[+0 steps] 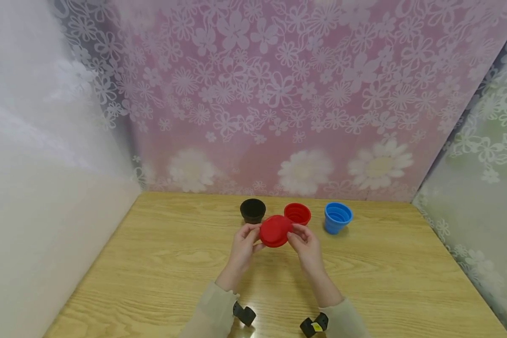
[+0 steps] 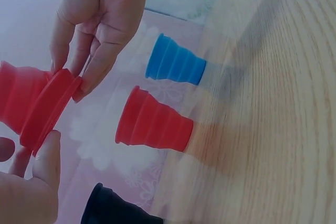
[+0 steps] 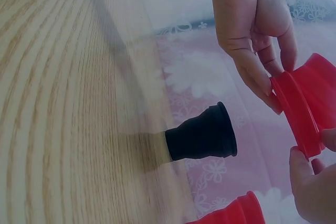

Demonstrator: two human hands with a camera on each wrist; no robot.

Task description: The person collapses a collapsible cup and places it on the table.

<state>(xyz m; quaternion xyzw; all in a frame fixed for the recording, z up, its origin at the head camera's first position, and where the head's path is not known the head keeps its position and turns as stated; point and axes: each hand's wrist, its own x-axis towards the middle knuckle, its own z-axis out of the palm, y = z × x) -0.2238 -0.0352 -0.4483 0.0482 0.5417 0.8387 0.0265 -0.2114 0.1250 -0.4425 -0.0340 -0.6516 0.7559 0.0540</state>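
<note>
Both hands hold a red collapsible cup point(image 1: 275, 230) above the table, its wide rim facing down and its base toward the head camera. My left hand point(image 1: 242, 246) pinches the rim from the left, and my right hand point(image 1: 309, 249) pinches the opposite side. In the left wrist view the body of this cup point(image 2: 23, 90) bulges up from the thick rim. Just behind it stands a second red cup point(image 1: 297, 214), upright, with its lower part hidden in the head view. A black cup point(image 1: 252, 211) is behind the left hand, and a blue cup point(image 1: 337, 218) stands right of the red one.
The wooden table point(image 1: 173, 272) ends at a pink flowered curtain point(image 1: 253, 94) at the back. A white wall point(image 1: 59, 188) stands on the left, and a pale flowered curtain point(image 1: 486, 188) on the right. Each wrist wears a small black device point(image 1: 244, 313).
</note>
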